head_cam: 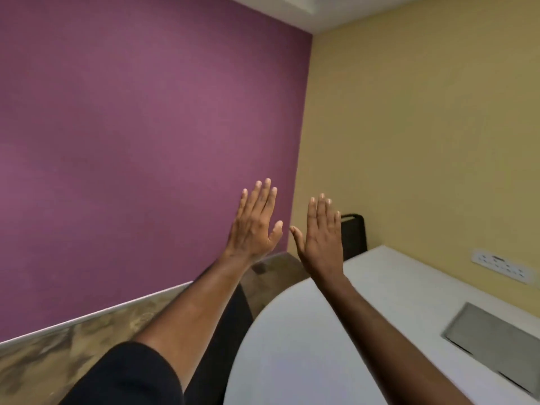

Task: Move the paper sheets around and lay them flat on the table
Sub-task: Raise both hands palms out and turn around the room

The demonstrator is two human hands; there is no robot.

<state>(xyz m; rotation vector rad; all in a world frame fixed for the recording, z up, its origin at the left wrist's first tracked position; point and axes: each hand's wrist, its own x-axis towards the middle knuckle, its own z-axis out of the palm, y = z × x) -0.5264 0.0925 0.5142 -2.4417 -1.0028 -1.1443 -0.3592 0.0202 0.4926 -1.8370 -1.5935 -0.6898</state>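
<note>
Purple wall (131,127) fills the nine o'clock side of the room, meeting a mottled brown floor (87,340) along a pale skirting line. Moving rightward, a dark sleeve (131,375) leads up a bare forearm to the left hand (255,223), raised in the air with its back to the viewer, fingers straight and close together, thumb out; it grips nothing. Just beside it, apart by a narrow gap, the right hand (321,235) is held up the same way, flat and spread, likewise empty. Behind it at about one o'clock stands a dark chair back (355,235) against the yellow wall (423,127). Below, from five to three o'clock, runs the white table (292,346) with its rounded end, a grey hatch plate (493,337) set into it, and a socket strip (504,266) on the wall above.

No paper sheets show anywhere; where they lie I cannot tell, presumably further along the table out of sight. As I judge it, such sheets will be very light, limp and easily creased, and will sit tight against a smooth top. A sensible hold would be a pinch at a corner or edge, perhaps after sliding the sheet to the table's rim, then smoothing with flat palms.
</note>
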